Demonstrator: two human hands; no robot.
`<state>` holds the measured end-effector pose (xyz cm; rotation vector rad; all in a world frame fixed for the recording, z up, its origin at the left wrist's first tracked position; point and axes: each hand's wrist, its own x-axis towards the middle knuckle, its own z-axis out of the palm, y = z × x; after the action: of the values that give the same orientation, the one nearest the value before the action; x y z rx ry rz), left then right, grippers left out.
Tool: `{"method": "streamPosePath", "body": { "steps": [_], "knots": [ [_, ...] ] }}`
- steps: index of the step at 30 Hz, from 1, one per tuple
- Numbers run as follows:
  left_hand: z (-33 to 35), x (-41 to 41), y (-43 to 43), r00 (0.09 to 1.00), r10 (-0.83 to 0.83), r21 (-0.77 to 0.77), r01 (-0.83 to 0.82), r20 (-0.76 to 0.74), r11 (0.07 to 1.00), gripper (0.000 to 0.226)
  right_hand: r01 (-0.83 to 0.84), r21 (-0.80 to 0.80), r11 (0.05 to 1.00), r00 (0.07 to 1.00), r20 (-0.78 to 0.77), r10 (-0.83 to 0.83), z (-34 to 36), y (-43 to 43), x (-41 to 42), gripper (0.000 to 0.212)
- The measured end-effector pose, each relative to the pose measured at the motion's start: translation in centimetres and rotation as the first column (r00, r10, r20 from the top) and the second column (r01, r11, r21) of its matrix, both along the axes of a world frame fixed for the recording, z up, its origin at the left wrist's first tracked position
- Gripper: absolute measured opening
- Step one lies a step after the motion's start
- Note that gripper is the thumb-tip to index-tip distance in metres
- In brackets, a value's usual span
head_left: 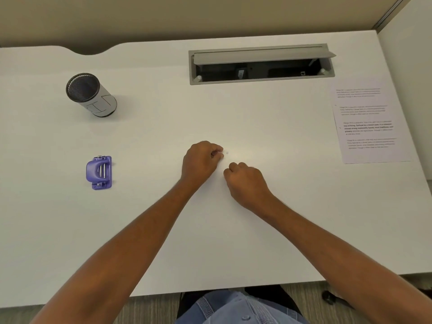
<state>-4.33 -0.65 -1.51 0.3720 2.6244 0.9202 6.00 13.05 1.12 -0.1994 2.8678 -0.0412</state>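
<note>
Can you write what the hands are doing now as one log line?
left hand: fingers curled, tips by tiny white dot | right hand: fingers curled, close beside | purple hole punch: untouched, far left

The paper sheet (371, 127) bears print too blurred to read.

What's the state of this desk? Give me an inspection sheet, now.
Surface: white desk, flat.
Job's things: tiny white dot on the desk, just off the left fingertips.
Clutter: purple punch and mesh cup at left; printed sheet at right.
Grips: left hand and right hand close together, fingers curled; anything pinched is too small to tell.
Cables: nothing seen; hatch open, dark inside.
Surroundings: beige partition behind; floor below.
</note>
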Motion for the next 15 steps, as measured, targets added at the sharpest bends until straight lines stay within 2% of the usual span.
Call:
{"method": "streamPosePath", "body": {
  "steps": [4, 8, 10, 15],
  "knots": [
    [-0.1, -0.4, 0.5, 0.996, -0.079, -0.03, 0.078, -0.035, 0.997, 0.022, 0.004, -0.002, 1.0, 1.0, 0.01, -0.004, -0.4, -0.1, -0.3, 0.019],
    [-0.1, -0.9, 1.1, 0.991, -0.126, -0.06, 0.123, -0.044, 0.991, 0.024, 0.031, -0.044, 0.999, 0.996, -0.079, -0.034, -0.4, -0.1, -0.4, 0.037],
    [-0.2, -1.1, 1.3, 0.989, -0.139, -0.064, 0.136, -0.046, 0.989, 0.024, 0.031, -0.076, 0.997, 0.992, -0.121, -0.04, -1.0, 0.1, -0.5, 0.039],
    [-0.1, -1.5, 1.5, 0.981, -0.189, -0.102, 0.182, -0.053, 0.978, 0.017, 0.056, -0.031, 0.998, 0.988, -0.145, -0.06, -2.0, 0.6, -0.7, 0.042]
  ]
}}
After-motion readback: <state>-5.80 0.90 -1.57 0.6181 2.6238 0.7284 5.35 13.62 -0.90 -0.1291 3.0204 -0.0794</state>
